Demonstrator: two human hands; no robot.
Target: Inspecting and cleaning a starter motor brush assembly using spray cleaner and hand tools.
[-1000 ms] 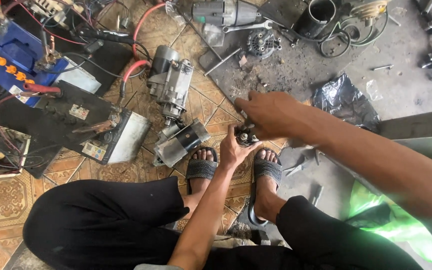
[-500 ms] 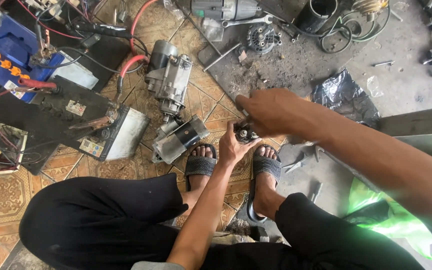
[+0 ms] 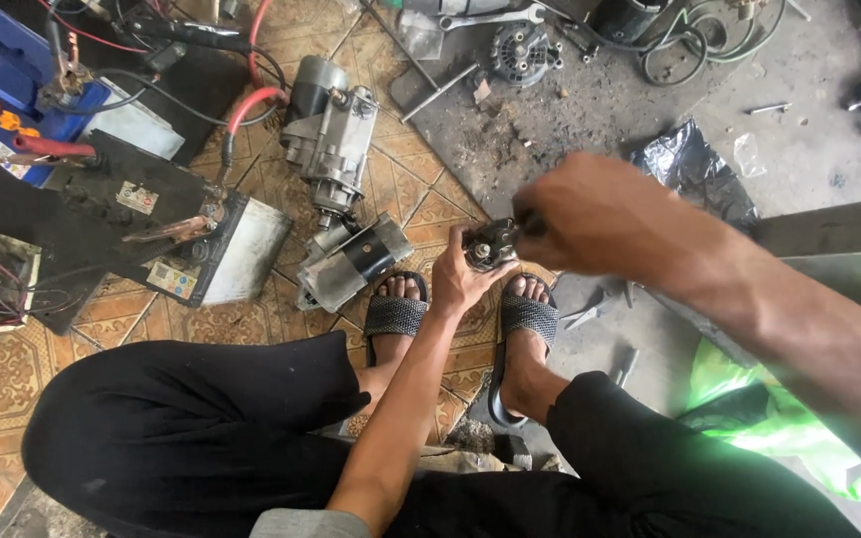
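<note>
Both hands sit slightly higher than 1 second ago. Left hand (image 3: 462, 282) cups a small dark metal part (image 3: 490, 244) from below; right hand (image 3: 600, 219) closes over its top (fingertips hidden), above the 2 sandalled feet (image 3: 396, 309), near a grey starter motor (image 3: 356, 261).

Small dark metal motor part (image 3: 490, 244), grimy, held up between both hands, above sandalled feet.
</note>
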